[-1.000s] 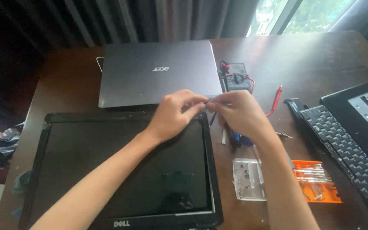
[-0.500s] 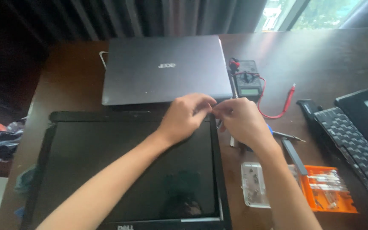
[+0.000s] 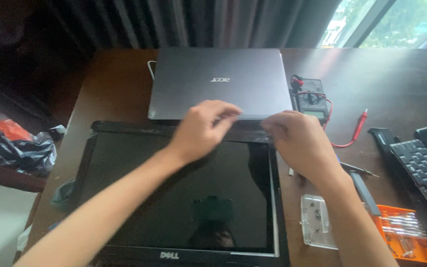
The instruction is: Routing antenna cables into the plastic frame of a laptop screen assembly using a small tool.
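A black laptop screen panel (image 3: 174, 198) lies flat on the brown table, its glossy face up. My left hand (image 3: 206, 126) rests on the panel's top bezel (image 3: 124, 129), fingers pinched on the strip right of the middle. My right hand (image 3: 297, 141) curls over the same bezel at the top right corner, fingertips hooked on its edge. The bezel's right side (image 3: 273, 198) shows a pale gap along the glass. What lies under my fingers is hidden.
A closed grey laptop (image 3: 218, 81) lies just beyond the panel. A multimeter (image 3: 311, 96) with a red probe (image 3: 359, 126) sits right of it. A clear screw box (image 3: 317, 227), an orange bit case (image 3: 404, 240), a screwdriver (image 3: 362, 185) and a black keyboard part (image 3: 421, 168) lie at the right.
My hands, close together at the top edge a second ago, have spread apart along the bezel. The view has shifted so the table things sit more to the right.
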